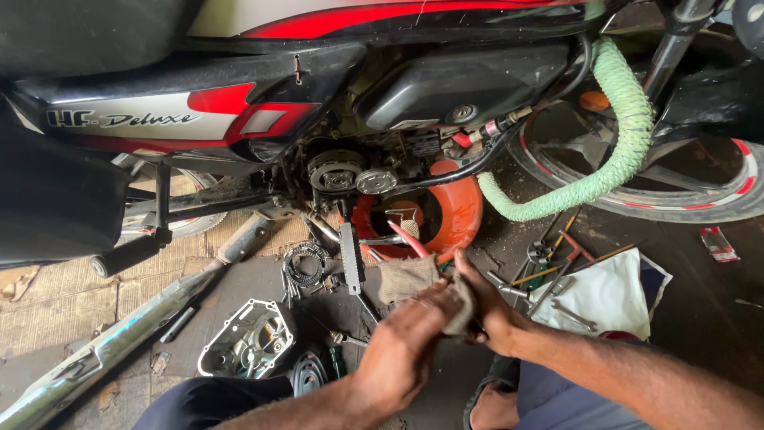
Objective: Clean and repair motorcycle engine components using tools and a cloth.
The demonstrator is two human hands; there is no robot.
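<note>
Your rag (pixel 406 279) is coarse, matt cloth; exhaust pipe (pixel 103 350) shiny chromed metal; engine cover (pixel 251 338) dull cast metal; green hose (pixel 629 119) fibrous-wrapped.

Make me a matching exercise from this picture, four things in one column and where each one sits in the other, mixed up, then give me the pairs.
Things
1. rag
2. engine cover
3. green hose
4. exhaust pipe

Places
A. lying along the floor at lower left
B. curving down in front of the wheel at upper right
C. held between the left hand and right hand
D. on the floor, left of the hands, inside facing up

Pairs: 1-C, 2-D, 3-B, 4-A
</note>
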